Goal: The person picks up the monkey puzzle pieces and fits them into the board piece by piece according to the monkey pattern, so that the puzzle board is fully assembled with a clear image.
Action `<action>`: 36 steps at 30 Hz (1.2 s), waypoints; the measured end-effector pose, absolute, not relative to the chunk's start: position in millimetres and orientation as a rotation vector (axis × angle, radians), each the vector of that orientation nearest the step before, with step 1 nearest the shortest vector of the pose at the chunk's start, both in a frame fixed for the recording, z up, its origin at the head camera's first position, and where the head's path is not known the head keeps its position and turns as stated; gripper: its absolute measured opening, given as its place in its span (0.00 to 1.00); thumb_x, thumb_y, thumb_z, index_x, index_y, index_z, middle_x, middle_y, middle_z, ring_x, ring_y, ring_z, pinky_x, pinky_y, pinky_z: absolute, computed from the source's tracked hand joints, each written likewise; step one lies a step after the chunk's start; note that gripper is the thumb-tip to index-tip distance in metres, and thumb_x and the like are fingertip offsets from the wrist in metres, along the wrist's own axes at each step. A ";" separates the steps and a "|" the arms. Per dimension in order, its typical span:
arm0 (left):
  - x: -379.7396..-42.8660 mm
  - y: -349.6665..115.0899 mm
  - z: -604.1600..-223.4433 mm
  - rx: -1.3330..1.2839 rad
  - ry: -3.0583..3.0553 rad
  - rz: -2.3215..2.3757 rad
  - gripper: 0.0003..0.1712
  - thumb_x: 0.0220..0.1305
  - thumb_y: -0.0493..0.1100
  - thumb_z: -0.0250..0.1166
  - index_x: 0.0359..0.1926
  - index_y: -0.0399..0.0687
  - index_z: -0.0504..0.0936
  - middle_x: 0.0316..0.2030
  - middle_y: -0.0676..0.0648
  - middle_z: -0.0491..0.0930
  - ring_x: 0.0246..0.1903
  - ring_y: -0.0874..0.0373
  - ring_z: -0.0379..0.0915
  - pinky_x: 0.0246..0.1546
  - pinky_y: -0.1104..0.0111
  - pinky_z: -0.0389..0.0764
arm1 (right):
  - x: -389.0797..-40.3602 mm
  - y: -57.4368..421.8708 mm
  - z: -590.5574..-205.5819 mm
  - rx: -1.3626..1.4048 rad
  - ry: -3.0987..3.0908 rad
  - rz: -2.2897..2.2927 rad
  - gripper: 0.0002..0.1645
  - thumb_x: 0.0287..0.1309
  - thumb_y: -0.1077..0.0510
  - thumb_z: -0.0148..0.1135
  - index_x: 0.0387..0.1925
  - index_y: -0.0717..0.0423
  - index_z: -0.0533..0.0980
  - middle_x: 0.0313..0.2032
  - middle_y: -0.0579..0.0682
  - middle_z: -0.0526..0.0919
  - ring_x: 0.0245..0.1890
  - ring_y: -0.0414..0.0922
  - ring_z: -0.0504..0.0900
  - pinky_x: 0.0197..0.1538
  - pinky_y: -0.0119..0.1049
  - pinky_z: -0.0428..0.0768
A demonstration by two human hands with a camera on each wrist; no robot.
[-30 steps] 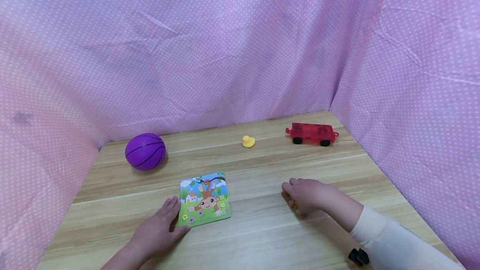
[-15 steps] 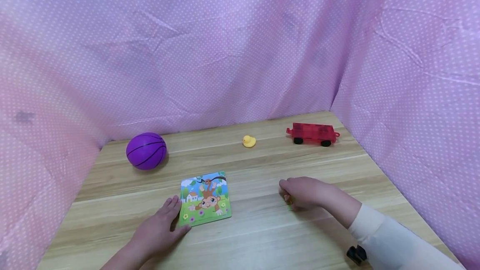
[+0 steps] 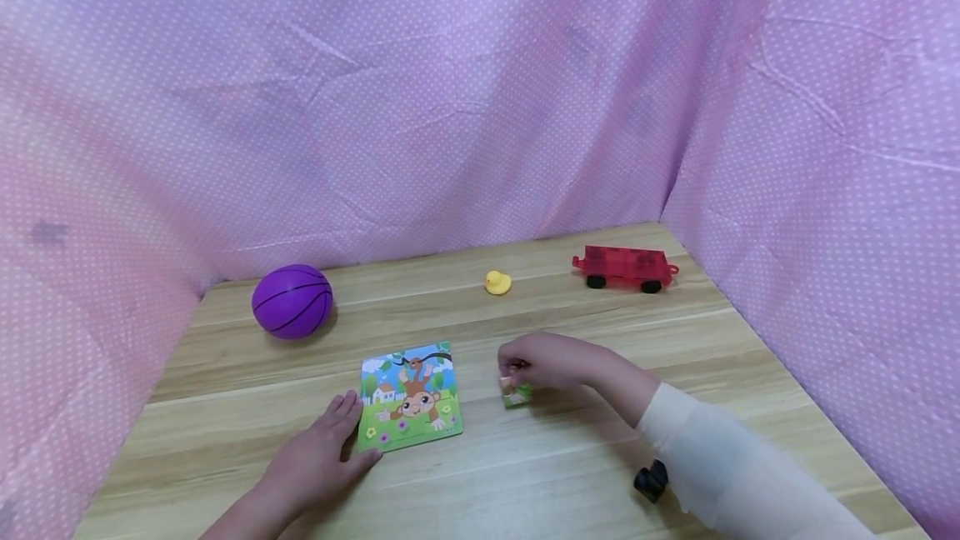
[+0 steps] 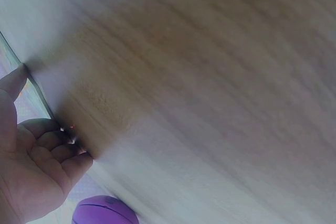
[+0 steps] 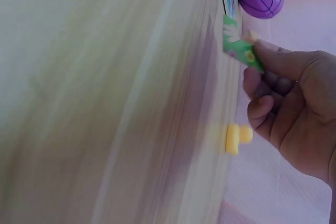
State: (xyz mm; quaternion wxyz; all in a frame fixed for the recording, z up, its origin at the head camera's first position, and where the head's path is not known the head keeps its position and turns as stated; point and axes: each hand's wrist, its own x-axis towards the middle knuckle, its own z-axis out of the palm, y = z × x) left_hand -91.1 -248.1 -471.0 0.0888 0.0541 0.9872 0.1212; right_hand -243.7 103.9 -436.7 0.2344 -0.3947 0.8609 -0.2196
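A square picture board (image 3: 411,397) showing a monkey hanging from a branch lies flat on the table. My left hand (image 3: 318,452) rests beside it, with the fingers along its left edge and the thumb at the lower left corner; the left wrist view shows the same hand (image 4: 39,163) from the palm side. To the right of the board, my right hand (image 3: 551,359) pinches a small green puzzle piece (image 3: 516,395) between thumb and fingers. In the right wrist view the puzzle piece (image 5: 240,48) shows a white hand shape and flowers, held above the wood.
A purple ball (image 3: 292,302) stands at the back left of the wooden table (image 3: 450,498). Behind the right hand sits a yellow toy duck (image 3: 497,282). A red toy wagon (image 3: 626,267) is at the back right. Pink dotted cloth (image 3: 420,107) hangs round the back and sides.
My right hand has moved left toward the board, carrying the puzzle piece, which now shows below its fingers. The left hand and the board have stayed in place.
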 end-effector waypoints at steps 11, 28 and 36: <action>-89.3 -248.0 -469.4 0.185 2.943 0.362 0.51 0.60 0.71 0.61 0.70 0.37 0.66 0.73 0.38 0.59 0.73 0.39 0.53 0.68 0.45 0.64 | -238.1 26.0 -445.4 -1.221 2.284 -0.728 0.03 0.68 0.51 0.60 0.35 0.41 0.77 0.29 0.36 0.75 0.31 0.33 0.73 0.35 0.28 0.74; -89.0 -249.5 -470.1 0.205 2.969 0.354 0.51 0.60 0.71 0.60 0.70 0.37 0.67 0.73 0.38 0.60 0.72 0.39 0.54 0.67 0.46 0.66 | -214.0 -8.9 -467.3 -1.314 2.542 -0.350 0.04 0.64 0.47 0.63 0.40 0.38 0.78 0.37 0.36 0.70 0.32 0.32 0.71 0.35 0.25 0.72; -89.2 -249.7 -471.4 0.190 2.958 0.353 0.52 0.60 0.72 0.60 0.70 0.38 0.66 0.73 0.38 0.59 0.73 0.40 0.53 0.67 0.45 0.66 | -210.7 -7.9 -465.4 -1.332 2.544 -0.230 0.11 0.63 0.42 0.63 0.43 0.39 0.76 0.39 0.38 0.71 0.32 0.35 0.71 0.36 0.26 0.73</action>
